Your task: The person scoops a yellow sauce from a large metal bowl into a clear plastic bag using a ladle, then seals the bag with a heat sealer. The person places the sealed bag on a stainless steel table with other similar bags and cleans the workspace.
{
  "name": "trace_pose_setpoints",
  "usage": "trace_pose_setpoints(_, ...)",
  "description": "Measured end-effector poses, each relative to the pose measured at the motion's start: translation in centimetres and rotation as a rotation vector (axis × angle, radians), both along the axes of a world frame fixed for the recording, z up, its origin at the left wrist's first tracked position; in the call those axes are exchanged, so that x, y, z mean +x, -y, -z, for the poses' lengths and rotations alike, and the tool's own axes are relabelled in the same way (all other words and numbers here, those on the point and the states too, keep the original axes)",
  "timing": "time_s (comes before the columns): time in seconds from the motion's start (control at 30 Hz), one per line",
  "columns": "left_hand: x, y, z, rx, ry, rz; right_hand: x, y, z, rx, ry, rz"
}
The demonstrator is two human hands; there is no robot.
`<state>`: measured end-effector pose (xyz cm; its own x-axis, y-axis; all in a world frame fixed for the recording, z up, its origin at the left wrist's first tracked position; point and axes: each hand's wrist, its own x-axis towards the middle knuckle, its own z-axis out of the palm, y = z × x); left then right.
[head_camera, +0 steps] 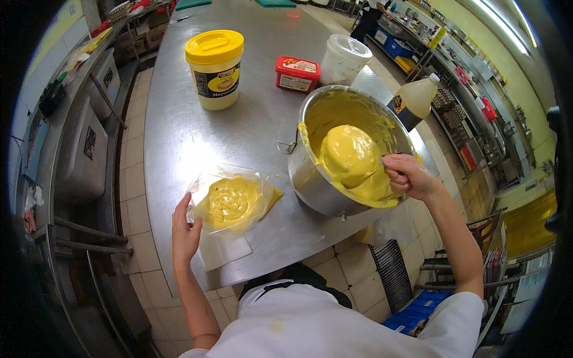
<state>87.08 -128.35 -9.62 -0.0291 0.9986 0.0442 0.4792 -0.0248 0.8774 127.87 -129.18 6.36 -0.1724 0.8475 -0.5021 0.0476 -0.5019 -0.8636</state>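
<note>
My right hand (409,176) grips the handle of a ladle or scoop (351,154) heaped with thick yellow sauce, held over the mouth of a large steel pot (309,183). More of the same yellow sauce (374,190) lies inside the pot, and smears coat its wall and rim. To the left, a clear plastic bag (257,219) rests open on the table, holding a mound of yellow sauce (230,201). My left hand (187,228) is at the bag's left edge, thumb and fingers apart; whether it pinches the film is unclear. White sheets (226,255) lie beneath the bag.
On the steel table (264,125) stand a yellow-lidded mayonnaise tub (215,71), a red plastic tub (297,75), a clear lidded container (344,58) and a jug of pale liquid (414,100). A person (371,18) is at the far counter. Steel bins (83,156) line the left side.
</note>
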Motion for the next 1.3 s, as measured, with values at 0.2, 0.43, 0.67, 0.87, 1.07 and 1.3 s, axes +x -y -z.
trace_pose_setpoints(0.2,-1.0,0.1,0.8,0.022,0.011,0.039,-1.6,1.0,-0.1,0.032,-0.099,0.063)
trace_pose_setpoints(0.43,-0.8,0.2,0.9,0.023,0.019,0.035,-3.7,2.0,-0.2,0.08,-0.167,0.13)
trace_pose_setpoints(0.67,-0.1,0.4,0.2,0.055,0.019,0.03,-14.1,1.9,-0.6,0.083,-0.148,0.142)
trace_pose_setpoints(0.87,0.0,0.2,0.5,0.129,0.033,0.013,-18.5,0.7,7.6,1.036,0.896,-0.127)
trace_pose_setpoints(1.07,-0.4,0.2,1.1,0.088,0.03,0.038,-19.1,-0.2,9.8,1.322,1.193,-0.379)
trace_pose_setpoints(1.3,-0.4,0.3,0.7,0.048,0.067,0.039,-19.2,-0.4,11.2,1.425,1.173,-0.385)
